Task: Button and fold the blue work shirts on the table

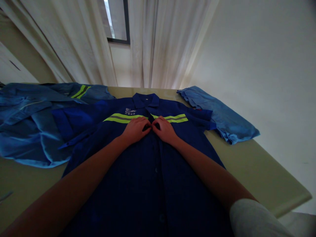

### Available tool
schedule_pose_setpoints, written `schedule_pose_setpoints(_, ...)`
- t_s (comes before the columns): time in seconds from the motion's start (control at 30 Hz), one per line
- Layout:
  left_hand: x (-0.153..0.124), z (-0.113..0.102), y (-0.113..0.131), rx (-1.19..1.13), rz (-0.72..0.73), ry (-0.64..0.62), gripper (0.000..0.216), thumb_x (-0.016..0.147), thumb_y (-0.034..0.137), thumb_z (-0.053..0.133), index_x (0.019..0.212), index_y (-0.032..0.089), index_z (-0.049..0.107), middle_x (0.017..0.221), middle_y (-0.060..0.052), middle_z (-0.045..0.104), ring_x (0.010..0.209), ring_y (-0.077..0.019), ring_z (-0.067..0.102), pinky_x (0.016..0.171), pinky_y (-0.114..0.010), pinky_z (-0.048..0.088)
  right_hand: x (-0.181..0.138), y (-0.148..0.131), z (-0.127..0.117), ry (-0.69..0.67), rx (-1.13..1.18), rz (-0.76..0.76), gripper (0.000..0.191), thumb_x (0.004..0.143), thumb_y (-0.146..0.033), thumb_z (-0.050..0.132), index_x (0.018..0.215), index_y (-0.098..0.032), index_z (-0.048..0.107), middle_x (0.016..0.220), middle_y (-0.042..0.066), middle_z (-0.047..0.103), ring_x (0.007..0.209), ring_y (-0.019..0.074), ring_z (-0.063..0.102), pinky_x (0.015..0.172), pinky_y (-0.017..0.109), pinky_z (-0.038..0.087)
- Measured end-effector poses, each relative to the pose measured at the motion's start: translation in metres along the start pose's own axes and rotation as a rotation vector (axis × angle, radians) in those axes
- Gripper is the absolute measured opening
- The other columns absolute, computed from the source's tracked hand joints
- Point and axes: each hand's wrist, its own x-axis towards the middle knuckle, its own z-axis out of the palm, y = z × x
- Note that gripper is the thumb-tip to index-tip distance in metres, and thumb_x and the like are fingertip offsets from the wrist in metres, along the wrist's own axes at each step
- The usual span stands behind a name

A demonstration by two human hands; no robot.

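A dark blue short-sleeved work shirt [133, 184] lies spread face up, its collar [146, 100] pointing away from me. Yellow-green reflective bands cross the chest, with white lettering above the left one. My left hand [137, 129] pinches the front edge just below the band, thumb and fingers together. Close beside it, my right hand [164, 129] grips the other front edge in the same way. The fingertips of both hands nearly meet at the front opening; any button between them is hidden. Lower down, the placket shows a few dim buttons.
A pile of lighter blue work clothes [27, 121] with a reflective band lies at the left, touching the shirt's sleeve. A folded blue garment [222, 115] rests near the right sleeve. The table [261, 174] ends at a right edge by the wall. Curtains [168, 42] hang behind.
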Motion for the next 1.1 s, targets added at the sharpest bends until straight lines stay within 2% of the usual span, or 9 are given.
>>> schedule_pose_setpoints(0.27, -0.002, -0.001, 0.025, 0.281, 0.110, 0.047, 0.023, 0.101, 0.016, 0.048, 0.098, 0.016, 0.071, 0.101, -0.016, 0.068, 0.100, -0.0309, 0.063, 0.087, -0.044, 0.046, 0.009, 0.009, 0.001, -0.029, 0.151, 0.188, 0.011, 0.092, -0.023, 0.066, 0.091, -0.018, 0.075, 0.087, 0.001, 0.073, 0.072, 0.0144, 0.059, 0.070, 0.028, 0.042)
schedule_pose_setpoints(0.4, -0.003, 0.001, 0.023, 0.259, 0.064, 0.043, 0.025, 0.101, 0.019, 0.048, 0.094, 0.016, 0.072, 0.096, -0.014, 0.067, 0.097, -0.0294, 0.063, 0.088, -0.044, 0.047, 0.009, 0.009, -0.002, 0.019, 0.214, 0.167, 0.011, 0.089, -0.024, 0.068, 0.087, -0.018, 0.076, 0.082, 0.001, 0.073, 0.069, 0.0139, 0.059, 0.068, 0.027, 0.042)
schedule_pose_setpoints(0.47, -0.002, 0.004, 0.017, 0.212, 0.047, 0.047, 0.024, 0.102, 0.022, 0.049, 0.099, 0.017, 0.072, 0.098, -0.012, 0.067, 0.098, -0.0280, 0.063, 0.092, -0.043, 0.047, 0.007, 0.010, -0.002, 0.027, 0.253, 0.148, 0.010, 0.084, -0.021, 0.068, 0.091, -0.018, 0.074, 0.081, 0.000, 0.071, 0.067, 0.0132, 0.058, 0.065, 0.026, 0.041)
schedule_pose_setpoints(0.6, 0.001, 0.007, 0.004, 0.102, 0.046, 0.023, 0.023, 0.102, 0.026, 0.050, 0.112, 0.021, 0.070, 0.105, -0.009, 0.066, 0.102, -0.0254, 0.063, 0.096, -0.040, 0.046, 0.007, 0.009, -0.003, 0.017, 0.313, 0.108, 0.025, 0.075, -0.012, 0.063, 0.099, -0.018, 0.067, 0.081, -0.004, 0.065, 0.061, 0.0120, 0.051, 0.061, 0.026, 0.039)
schedule_pose_setpoints(0.73, 0.002, 0.006, 0.000, 0.055, 0.059, -0.005, 0.023, 0.102, 0.032, 0.050, 0.109, 0.020, 0.069, 0.102, -0.009, 0.066, 0.099, -0.0259, 0.063, 0.093, -0.040, 0.047, -0.003, -0.006, -0.014, 0.029, 0.162, 0.088, 0.020, 0.082, -0.009, 0.055, 0.096, -0.019, 0.065, 0.091, 0.001, 0.065, 0.079, 0.0160, 0.058, 0.077, 0.029, 0.045)
schedule_pose_setpoints(0.8, 0.003, 0.004, 0.000, 0.029, 0.056, -0.019, 0.022, 0.102, 0.036, 0.053, 0.106, 0.020, 0.067, 0.098, -0.008, 0.068, 0.096, -0.0253, 0.064, 0.090, -0.038, 0.047, -0.020, -0.021, -0.023, -0.007, 0.023, 0.080, 0.011, 0.088, -0.021, 0.064, 0.098, -0.021, 0.066, 0.100, 0.004, 0.064, 0.092, 0.0193, 0.060, 0.085, 0.033, 0.047)
schedule_pose_setpoints(0.87, 0.003, 0.003, 0.000, -0.010, 0.044, -0.026, 0.017, 0.100, 0.035, 0.057, 0.104, 0.021, 0.066, 0.093, -0.006, 0.068, 0.091, -0.0239, 0.064, 0.085, -0.036, 0.046, -0.044, -0.039, -0.029, -0.079, -0.108, 0.095, 0.027, 0.085, -0.040, 0.077, 0.102, -0.022, 0.066, 0.109, 0.007, 0.062, 0.098, 0.0231, 0.060, 0.086, 0.036, 0.048)
schedule_pose_setpoints(0.93, 0.003, 0.003, 0.000, -0.052, 0.048, -0.029, 0.013, 0.098, 0.031, 0.058, 0.103, 0.021, 0.065, 0.088, -0.004, 0.068, 0.086, -0.0223, 0.063, 0.080, -0.034, 0.045, -0.066, -0.052, -0.031, -0.126, -0.200, 0.150, 0.036, 0.082, -0.047, 0.081, 0.104, -0.022, 0.066, 0.113, 0.009, 0.061, 0.100, 0.0259, 0.061, 0.081, 0.037, 0.049)
schedule_pose_setpoints(1.1, -0.002, 0.001, 0.005, -0.079, 0.099, 0.002, 0.024, 0.102, 0.040, 0.053, 0.091, 0.022, 0.065, 0.082, -0.003, 0.066, 0.076, -0.0201, 0.062, 0.071, -0.031, 0.044, -0.087, -0.054, -0.022, -0.022, -0.215, 0.173, 0.010, 0.088, -0.026, 0.069, 0.098, -0.022, 0.069, 0.106, 0.008, 0.065, 0.097, 0.0238, 0.063, 0.078, 0.034, 0.050)
